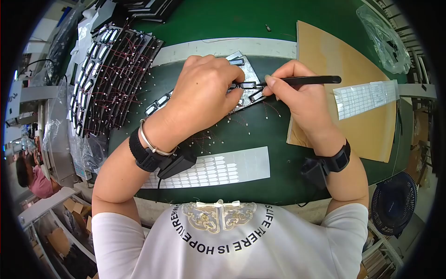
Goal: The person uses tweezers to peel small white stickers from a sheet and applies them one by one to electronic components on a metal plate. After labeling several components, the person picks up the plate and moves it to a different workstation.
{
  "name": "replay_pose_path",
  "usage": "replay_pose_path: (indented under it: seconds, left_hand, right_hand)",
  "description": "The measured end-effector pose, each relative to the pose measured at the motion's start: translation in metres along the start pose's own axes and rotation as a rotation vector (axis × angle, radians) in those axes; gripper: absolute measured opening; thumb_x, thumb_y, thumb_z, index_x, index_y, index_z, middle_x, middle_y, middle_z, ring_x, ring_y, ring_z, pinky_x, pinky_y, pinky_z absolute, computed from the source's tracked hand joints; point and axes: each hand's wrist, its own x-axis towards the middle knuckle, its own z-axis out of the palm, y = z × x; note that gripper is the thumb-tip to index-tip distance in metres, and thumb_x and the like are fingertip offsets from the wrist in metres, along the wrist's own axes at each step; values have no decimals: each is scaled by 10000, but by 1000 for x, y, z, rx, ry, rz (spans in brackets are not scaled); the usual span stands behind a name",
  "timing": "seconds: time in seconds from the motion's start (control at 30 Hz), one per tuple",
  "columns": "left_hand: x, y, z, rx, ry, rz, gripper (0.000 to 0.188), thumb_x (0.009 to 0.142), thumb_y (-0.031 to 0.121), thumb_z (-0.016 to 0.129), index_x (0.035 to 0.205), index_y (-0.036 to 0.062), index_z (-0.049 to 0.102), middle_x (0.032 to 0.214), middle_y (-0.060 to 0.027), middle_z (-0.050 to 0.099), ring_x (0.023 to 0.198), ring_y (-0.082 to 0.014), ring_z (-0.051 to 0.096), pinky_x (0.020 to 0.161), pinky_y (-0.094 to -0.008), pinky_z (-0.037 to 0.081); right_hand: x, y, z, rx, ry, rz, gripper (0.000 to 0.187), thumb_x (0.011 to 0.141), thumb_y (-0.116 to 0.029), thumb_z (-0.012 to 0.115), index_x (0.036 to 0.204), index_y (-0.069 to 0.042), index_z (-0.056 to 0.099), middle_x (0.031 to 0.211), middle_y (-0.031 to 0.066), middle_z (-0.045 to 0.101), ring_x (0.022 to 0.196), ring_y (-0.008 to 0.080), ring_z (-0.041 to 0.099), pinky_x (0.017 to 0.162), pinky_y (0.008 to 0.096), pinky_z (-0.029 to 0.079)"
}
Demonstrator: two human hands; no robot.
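Observation:
My left hand (pixel 204 86) bends over a grey metal tray (pixel 251 69), its thumb and forefinger closed about one end of a small black-framed oblong part (pixel 249 85) with a pale face. Held pen-like in my right hand (pixel 302 95) is a pair of black tweezers (pixel 316 80), whose tip meets the other end of that part. More parts of the same kind lie on the tray, one (pixel 256 96) just below the tweezer tip and another (pixel 237 62) above. Thin red wires with white ends trail from the tray's lower edge. My left palm hides the tray's middle.
Stacked trays (pixel 111 79) with many red-wired parts stand at the left. A sheet of pale stickers (pixel 253 162) lies near me. Another sticker sheet (pixel 367 97) rests on brown cardboard (pixel 325 51) at the right, with a clear plastic bag (pixel 383 42) beyond. A dark fan (pixel 394 203) stands lower right.

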Motion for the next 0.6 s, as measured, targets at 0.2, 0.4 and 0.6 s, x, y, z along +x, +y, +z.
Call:
replay_pose_path:
  seconds: [0.2, 0.4, 0.6]
  left_hand:
    - [0, -1, 0, 3, 6, 3, 109, 716, 130, 646, 799, 61, 659, 745, -57, 626, 796, -246, 583, 780, -378, 394]
    - [1, 0, 0, 5, 16, 11, 109, 715, 131, 647, 799, 63, 660, 738, -53, 622, 783, -244, 578, 773, -376, 390]
    - [1, -1, -1, 15, 8, 34, 112, 714, 138, 645, 797, 65, 662, 737, -57, 621, 781, -240, 572, 777, -372, 383]
  right_hand:
    - [0, 1, 2, -8, 13, -10, 67, 848, -57, 611, 847, -15, 559, 760, 49, 626, 727, 91, 599, 672, 205, 455]
    - [2, 5, 1, -6, 8, -25, 74, 847, -51, 613, 845, -7, 554, 761, 48, 622, 728, 92, 599, 671, 216, 468]
    - [0, 2, 0, -19, 20, -14, 77, 846, -52, 614, 843, -12, 549, 760, 46, 619, 727, 93, 599, 665, 217, 469]
